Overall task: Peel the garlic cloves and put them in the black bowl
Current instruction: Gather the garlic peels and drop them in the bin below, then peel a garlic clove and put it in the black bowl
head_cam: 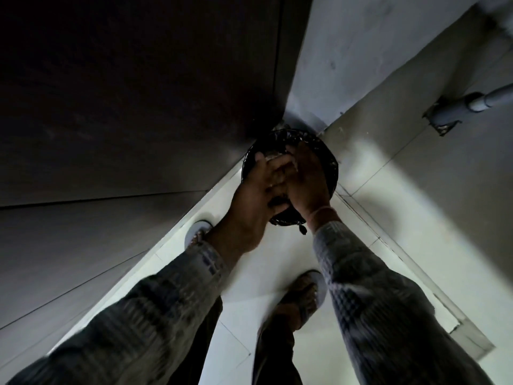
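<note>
Over a round black bin (331,176) standing on the tiled floor (277,259) in a corner, the left hand (261,190) is pressed against the right hand (308,184). Pale scraps (273,158) lie between them; the exact grip cannot be told. 0 garlic cloves and no black bowl are visible. Judgement: skins are being discarded, and how much peeling is left is unverifiable.

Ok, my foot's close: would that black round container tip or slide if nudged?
Probably light: the black container looks lined with crinkly film. Tucked into the wall corner, it likely can't slide back, only sideways or tip.
</note>
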`<state>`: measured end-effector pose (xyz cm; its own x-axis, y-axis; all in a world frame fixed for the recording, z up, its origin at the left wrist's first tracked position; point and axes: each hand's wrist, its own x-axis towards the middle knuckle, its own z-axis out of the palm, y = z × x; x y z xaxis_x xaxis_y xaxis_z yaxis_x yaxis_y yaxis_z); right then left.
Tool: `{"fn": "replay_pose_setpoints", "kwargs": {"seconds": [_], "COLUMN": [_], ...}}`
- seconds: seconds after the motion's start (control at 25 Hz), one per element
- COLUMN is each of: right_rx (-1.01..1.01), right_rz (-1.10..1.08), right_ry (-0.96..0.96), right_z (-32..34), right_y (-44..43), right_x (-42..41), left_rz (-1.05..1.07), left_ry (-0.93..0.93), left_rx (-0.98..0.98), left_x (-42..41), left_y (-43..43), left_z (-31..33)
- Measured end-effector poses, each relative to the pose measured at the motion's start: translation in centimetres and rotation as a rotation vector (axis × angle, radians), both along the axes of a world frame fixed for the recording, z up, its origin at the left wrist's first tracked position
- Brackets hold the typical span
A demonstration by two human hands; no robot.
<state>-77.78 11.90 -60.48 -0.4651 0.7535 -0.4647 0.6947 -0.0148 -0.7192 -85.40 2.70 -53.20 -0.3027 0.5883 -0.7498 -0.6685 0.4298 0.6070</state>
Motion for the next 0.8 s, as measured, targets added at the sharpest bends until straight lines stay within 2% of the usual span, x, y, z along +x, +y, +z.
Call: {"fn": "replay_pose_setpoints", "kwargs": {"seconds": [0.04,0.08,0.2,0.36,0.52,0.64,0.8], "right_rx": [0.005,-0.010,-0.052,-0.075,-0.003,0.000,0.064], "right_rz": [0.017,0.019,0.023,0.008,0.034,0.057,0.079], "right_ry": [-0.016,0.000,0.108,0.139,0.048,0.046,0.024], "right_z": [0.2,1.1,5.2,13.1,23.9,32.2,42.7], "right_y": [-0.1,-0.5,-1.7,-1.2,-1.0,-1.0,-2.0], "right_x": [0.0,-0.2,0.1,2.7,6.3,8.3,10.2], "left_rz": [0.024,-0.001,-0.220,-0.359,-0.434,-0.483,-0.547], "left_ry": [0.073,0.223,0.586,0.852,0.920,0.854,0.964], "left_rx": [-0.041,-0.091,-0.067,0.029,-0.026,-0.057,-0.022], "left_x": [-0.3,-0.6,-1.5,-1.7,-1.2,-1.0,-0.1], "left_y": [-0.3,-0.6,-1.5,-1.9,-2.7,-2.3,-2.5], "left_z": [-0.4,-0.8,-0.8,6.3,13.5,22.2,33.8]}}
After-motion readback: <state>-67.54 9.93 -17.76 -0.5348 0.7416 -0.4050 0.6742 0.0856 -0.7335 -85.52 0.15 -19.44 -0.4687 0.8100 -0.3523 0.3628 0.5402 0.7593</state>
